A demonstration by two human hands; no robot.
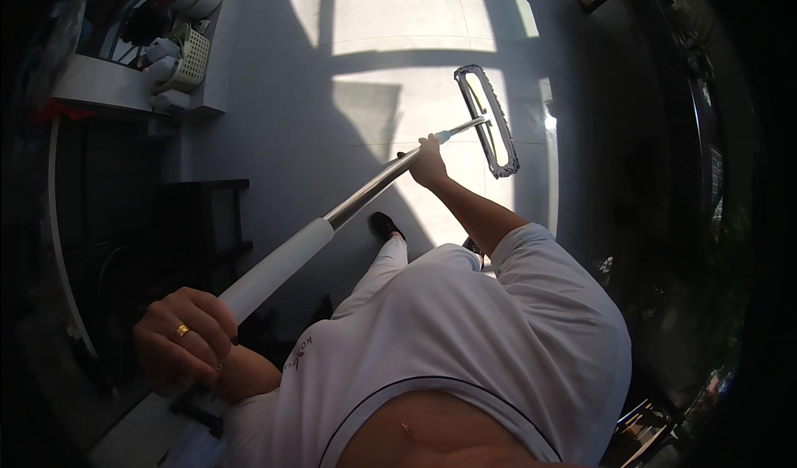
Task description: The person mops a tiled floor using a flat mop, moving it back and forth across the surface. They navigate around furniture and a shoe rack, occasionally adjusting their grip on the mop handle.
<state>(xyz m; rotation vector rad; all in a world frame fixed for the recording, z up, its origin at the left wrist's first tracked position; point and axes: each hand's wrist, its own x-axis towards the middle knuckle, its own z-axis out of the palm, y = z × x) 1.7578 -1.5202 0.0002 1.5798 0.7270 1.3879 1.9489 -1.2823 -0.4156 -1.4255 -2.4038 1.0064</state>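
Note:
A flat floor mop runs diagonally across the view, its metal pole [367,189] rising from the far right to the near left. My left hand [183,338], with a gold ring on one finger, is closed around the top of the pale grip sleeve [280,269]. Lower on the pole, my right hand [428,162] grips it just above a light-blue collar [442,136]. The long mop head [502,119], edged with a grey fringed pad, appears to lie on the sunlit tiled floor [411,17]. My black shoe [385,225] stands behind it, the other mostly hidden.
A cream plastic basket [193,57] and white containers [163,57] sit on a low white ledge [112,81] at the left. Below it stands a dark wooden stool or frame [240,219]. A dark cabinet or counter [629,132] lines the right side.

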